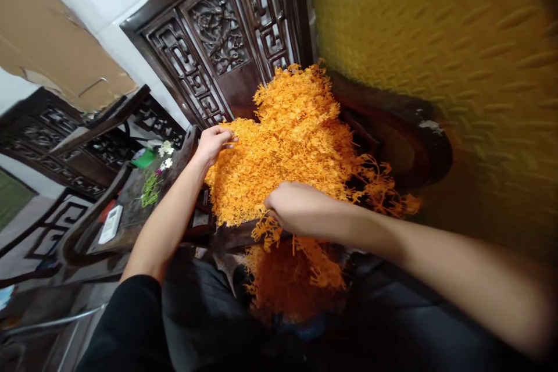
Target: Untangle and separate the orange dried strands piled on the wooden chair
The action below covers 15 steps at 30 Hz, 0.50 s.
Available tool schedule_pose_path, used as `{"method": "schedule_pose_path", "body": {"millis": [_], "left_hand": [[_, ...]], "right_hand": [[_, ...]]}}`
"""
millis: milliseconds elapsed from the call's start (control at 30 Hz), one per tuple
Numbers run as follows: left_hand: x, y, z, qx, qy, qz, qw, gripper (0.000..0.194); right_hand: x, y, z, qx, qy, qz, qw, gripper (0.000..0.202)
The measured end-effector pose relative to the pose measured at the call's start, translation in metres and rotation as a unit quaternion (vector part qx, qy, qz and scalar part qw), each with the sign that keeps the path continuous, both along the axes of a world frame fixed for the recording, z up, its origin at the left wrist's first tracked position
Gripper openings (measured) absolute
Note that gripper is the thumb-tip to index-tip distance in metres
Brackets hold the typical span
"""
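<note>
A large heap of orange artificial flower sprigs (300, 133) is piled on a dark carved wooden chair. At the heap's left edge is my left hand (215, 144), its fingers bent together in a pinch; whatever they hold is too small to make out. My right hand (290, 203) is closed at the front of the heap. A small orange sprig (267, 231) hangs from its fingers. Below, more orange sprigs (290, 282) sit in shadow between my legs. Loose strands (387, 189) spill off the heap's right side.
The carved chair back (222, 29) rises behind the heap. At right stands a yellow wall with a raised tread pattern (444, 29). On the dark side table (133, 218) at left lie a white remote control (110, 224), green stems (150, 190) and white flowers (166, 149). Cardboard (52, 23) leans at upper left.
</note>
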State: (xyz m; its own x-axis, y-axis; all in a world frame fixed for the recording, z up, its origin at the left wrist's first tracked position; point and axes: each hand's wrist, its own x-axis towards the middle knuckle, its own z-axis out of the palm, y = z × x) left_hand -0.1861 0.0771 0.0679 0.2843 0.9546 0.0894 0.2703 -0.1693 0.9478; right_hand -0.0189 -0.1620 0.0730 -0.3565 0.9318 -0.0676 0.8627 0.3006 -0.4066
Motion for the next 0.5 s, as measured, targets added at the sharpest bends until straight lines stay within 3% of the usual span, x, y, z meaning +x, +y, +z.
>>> {"method": "schedule_pose_path", "body": {"millis": [233,300,367,500], "left_hand": [[-0.036,-0.086,0.03,0.011,-0.065,-0.051,0.997,0.024],[-0.044,-0.101,0.033,0.029,-0.072,-0.064,0.995,0.023],[-0.05,-0.111,0.034,0.042,-0.072,-0.078,0.993,0.022],[-0.058,-0.131,0.035,0.045,-0.06,-0.115,0.991,0.02]], "right_hand": [[0.007,0.015,0.006,0.15,0.023,0.034,0.988,0.026],[0.004,0.015,0.008,0.192,-0.006,0.044,0.98,0.027],[-0.001,0.014,0.009,0.223,-0.031,0.032,0.974,0.041],[-0.01,0.013,0.002,0.252,-0.012,-0.041,0.967,0.066]]}}
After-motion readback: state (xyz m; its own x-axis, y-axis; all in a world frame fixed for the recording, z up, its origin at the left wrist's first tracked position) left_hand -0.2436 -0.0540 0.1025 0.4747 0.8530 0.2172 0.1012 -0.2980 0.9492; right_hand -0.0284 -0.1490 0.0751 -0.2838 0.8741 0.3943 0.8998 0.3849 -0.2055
